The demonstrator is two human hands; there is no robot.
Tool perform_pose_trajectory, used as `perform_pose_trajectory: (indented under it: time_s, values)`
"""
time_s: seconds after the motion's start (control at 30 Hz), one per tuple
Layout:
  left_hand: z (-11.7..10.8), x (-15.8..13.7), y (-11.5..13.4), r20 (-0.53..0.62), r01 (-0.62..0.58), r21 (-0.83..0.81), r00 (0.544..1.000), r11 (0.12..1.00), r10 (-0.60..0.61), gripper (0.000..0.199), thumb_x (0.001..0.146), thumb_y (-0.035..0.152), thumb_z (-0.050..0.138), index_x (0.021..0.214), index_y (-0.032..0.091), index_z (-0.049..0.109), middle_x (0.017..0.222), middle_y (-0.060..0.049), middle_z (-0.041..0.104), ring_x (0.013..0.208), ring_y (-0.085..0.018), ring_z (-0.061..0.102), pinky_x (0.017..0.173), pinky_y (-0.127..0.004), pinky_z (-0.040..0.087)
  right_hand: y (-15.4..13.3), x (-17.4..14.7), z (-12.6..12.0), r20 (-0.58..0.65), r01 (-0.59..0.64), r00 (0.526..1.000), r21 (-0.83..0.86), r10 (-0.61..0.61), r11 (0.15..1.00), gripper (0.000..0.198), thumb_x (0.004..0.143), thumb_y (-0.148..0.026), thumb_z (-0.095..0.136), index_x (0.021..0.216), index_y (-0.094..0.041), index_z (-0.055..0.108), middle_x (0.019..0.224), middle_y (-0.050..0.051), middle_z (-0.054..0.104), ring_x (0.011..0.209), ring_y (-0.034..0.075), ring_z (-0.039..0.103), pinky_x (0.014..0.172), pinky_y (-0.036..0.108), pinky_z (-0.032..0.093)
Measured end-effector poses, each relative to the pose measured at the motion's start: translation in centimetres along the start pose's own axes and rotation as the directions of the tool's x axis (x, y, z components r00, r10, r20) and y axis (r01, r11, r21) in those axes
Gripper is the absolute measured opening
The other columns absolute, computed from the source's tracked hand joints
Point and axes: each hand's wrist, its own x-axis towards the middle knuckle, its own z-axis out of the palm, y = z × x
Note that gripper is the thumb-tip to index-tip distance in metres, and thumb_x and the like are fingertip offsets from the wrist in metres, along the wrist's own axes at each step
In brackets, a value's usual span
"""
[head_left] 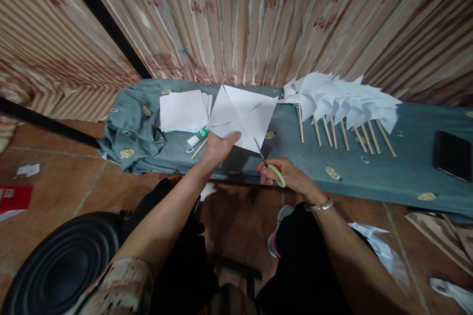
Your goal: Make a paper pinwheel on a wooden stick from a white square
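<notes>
My left hand (220,146) pinches the lower left part of a white paper square (244,113), thumb on top. Slits run inward from the sheet's corners. In my right hand (284,172) is a pair of scissors (276,175) with pale green handles. The blades point up at the sheet's lower right corner and overlap its edge there; whether they are parted is too small to tell. To the left lies a stack of white paper (181,110). Just below it are a green and white glue tube (198,136) and a thin wooden stick (199,148).
Several white paper pinwheels (340,96) on wooden sticks lie in an overlapping row at the right. A black phone (453,156) rests at the far right of the grey-green cloth (369,177). Behind hangs a patterned curtain (236,19). A black round stool (66,261) stands lower left.
</notes>
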Motion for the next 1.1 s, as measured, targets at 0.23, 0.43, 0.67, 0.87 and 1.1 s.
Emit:
perform_pose_trajectory:
  time_s: [0.23,0.43,0.67,0.87,1.1]
  values:
    - [0.08,-0.10,0.25,0.024,-0.015,-0.040,1.000,0.999,0.016,0.052,0.061,0.021,0.078,0.111,0.013,0.065,0.095,-0.011,0.075,0.098,-0.028,0.069,0.097,-0.041,0.049,-0.04,-0.07,0.03,-0.004,0.000,1.000,-0.010,-0.001,1.000,0.053,0.070,-0.067,0.068,0.081,-0.016,0.069,0.067,0.002,0.066,0.058,0.012,0.053,0.054,0.024,0.038]
    - [0.14,0.03,-0.06,0.034,-0.054,-0.053,0.998,0.997,0.055,0.056,0.061,0.022,0.076,0.114,0.013,0.063,0.095,-0.010,0.075,0.096,-0.027,0.069,0.097,-0.041,0.049,0.14,-0.09,-0.03,-0.005,0.005,1.000,-0.045,-0.006,0.999,0.051,0.073,-0.066,0.066,0.081,-0.016,0.068,0.069,0.003,0.067,0.059,0.011,0.053,0.053,0.024,0.036]
    - [0.12,-0.21,0.25,0.044,-0.057,-0.053,0.997,0.997,0.059,0.056,0.061,0.023,0.078,0.114,0.014,0.062,0.096,-0.010,0.075,0.100,-0.028,0.068,0.099,-0.042,0.048,-0.20,-0.11,0.07,-0.013,-0.020,1.000,-0.002,0.020,1.000,0.049,0.068,-0.065,0.071,0.077,-0.017,0.066,0.065,0.001,0.065,0.058,0.012,0.052,0.053,0.023,0.036]
    - [0.12,-0.18,0.13,0.028,-0.037,-0.069,0.999,0.997,0.039,0.057,0.060,0.022,0.077,0.115,0.015,0.062,0.095,-0.010,0.075,0.100,-0.028,0.068,0.099,-0.042,0.048,-0.17,-0.05,0.15,-0.021,-0.016,1.000,-0.006,0.016,1.000,0.043,0.068,-0.060,0.073,0.073,-0.017,0.066,0.061,0.000,0.063,0.056,0.011,0.051,0.052,0.023,0.036]
    - [-0.05,-0.05,-0.06,0.031,-0.045,-0.056,0.998,0.997,0.047,0.050,0.061,0.022,0.076,0.109,0.013,0.065,0.092,-0.011,0.075,0.102,-0.029,0.068,0.098,-0.043,0.048,-0.38,-0.22,0.27,-0.033,-0.040,0.999,0.060,0.042,0.997,0.043,0.063,-0.057,0.078,0.075,-0.017,0.066,0.057,-0.002,0.061,0.054,0.010,0.054,0.051,0.022,0.038]
